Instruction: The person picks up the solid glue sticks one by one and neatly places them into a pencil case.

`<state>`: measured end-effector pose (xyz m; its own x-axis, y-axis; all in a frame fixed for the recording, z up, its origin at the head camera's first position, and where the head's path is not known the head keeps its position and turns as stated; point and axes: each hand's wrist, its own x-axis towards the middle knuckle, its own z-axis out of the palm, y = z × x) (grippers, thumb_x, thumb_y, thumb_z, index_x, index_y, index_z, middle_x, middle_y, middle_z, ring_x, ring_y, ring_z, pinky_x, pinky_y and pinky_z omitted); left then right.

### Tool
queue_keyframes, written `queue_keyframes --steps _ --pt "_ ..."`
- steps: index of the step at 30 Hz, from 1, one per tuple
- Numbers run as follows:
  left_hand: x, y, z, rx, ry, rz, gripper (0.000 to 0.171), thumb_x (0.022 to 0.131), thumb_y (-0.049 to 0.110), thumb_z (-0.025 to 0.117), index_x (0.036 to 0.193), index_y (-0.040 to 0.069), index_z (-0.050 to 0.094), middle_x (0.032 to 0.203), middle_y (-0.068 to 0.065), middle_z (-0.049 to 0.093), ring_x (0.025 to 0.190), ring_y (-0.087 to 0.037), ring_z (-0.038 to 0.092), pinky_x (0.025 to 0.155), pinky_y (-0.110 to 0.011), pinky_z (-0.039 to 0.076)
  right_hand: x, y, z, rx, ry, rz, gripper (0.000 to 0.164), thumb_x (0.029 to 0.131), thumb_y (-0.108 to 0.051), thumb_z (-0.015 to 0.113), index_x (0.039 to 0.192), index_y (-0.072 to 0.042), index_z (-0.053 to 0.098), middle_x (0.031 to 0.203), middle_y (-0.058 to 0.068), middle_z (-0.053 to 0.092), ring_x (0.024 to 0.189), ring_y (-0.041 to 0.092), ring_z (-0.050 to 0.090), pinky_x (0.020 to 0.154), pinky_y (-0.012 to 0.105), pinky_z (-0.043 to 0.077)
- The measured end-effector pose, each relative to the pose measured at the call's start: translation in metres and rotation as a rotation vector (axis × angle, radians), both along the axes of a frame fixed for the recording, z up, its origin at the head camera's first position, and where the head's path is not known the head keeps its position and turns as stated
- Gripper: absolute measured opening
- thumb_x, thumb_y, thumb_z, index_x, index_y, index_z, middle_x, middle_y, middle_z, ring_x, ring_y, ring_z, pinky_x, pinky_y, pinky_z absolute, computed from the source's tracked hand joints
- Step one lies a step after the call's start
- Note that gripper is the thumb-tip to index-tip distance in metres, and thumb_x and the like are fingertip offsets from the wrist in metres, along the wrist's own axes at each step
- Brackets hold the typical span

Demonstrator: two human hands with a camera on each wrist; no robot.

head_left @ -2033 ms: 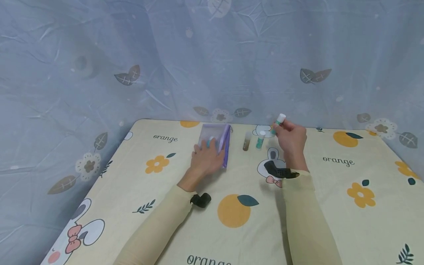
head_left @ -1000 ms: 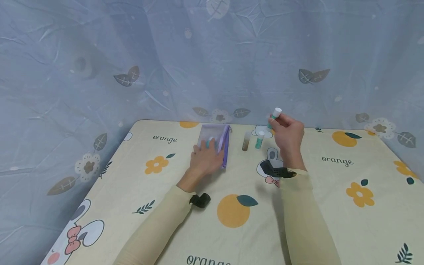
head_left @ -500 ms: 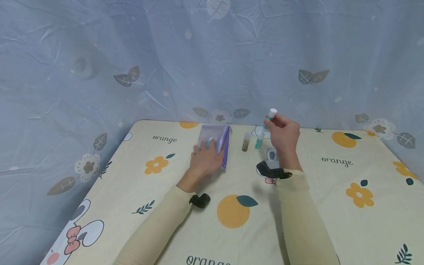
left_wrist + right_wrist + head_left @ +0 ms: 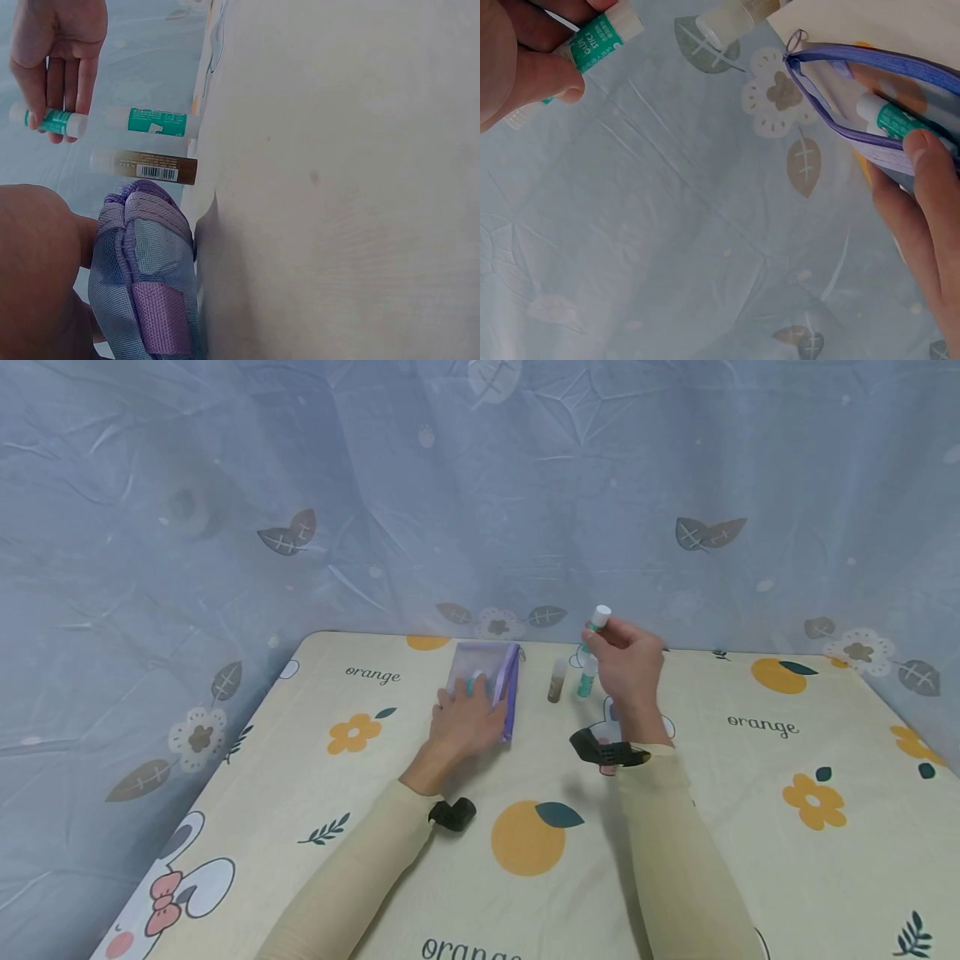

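My left hand [image 4: 467,718] is on a purple mesh zip pouch [image 4: 483,656], pinching its rim between thumb and fingers. The zip gapes, and a teal glue stick [image 4: 896,120] shows inside in the right wrist view. My right hand [image 4: 628,664] pinches another glue stick [image 4: 596,43], with a white end and teal label, raised off the table and tilted. Just beneath it a third teal glue stick [image 4: 587,682] stands upright on the table. A brown-labelled stick [image 4: 156,166] with a barcode and translucent cap stands upright between that one and the pouch.
A cream tablecloth [image 4: 420,868] printed with oranges, flowers and rabbits covers the table. Behind the table's far edge hangs a pale blue leaf-patterned curtain [image 4: 420,485].
My right hand has moved left with the glue stick, bringing it from right of the standing teal stick to above it. My left hand and the pouch have stayed put.
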<state>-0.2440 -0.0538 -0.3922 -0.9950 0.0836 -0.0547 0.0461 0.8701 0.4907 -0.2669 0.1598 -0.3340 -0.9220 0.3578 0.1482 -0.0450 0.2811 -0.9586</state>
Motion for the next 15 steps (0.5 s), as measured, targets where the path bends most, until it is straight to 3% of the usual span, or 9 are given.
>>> queue_keyframes --steps 15 --pt "0.0 0.001 -0.001 -0.004 0.002 0.004 0.069 0.11 0.045 0.04 0.168 0.009 0.028 0.169 -0.026 0.031 0.146 -0.053 0.036 0.119 -0.066 0.034 0.0 -0.019 -0.001 0.007 -0.027 0.055 0.035 0.101 -0.024 0.074 0.135 -0.015 0.075 0.134 0.009 0.075 0.128 0.022 0.067 0.113 0.042 0.051"
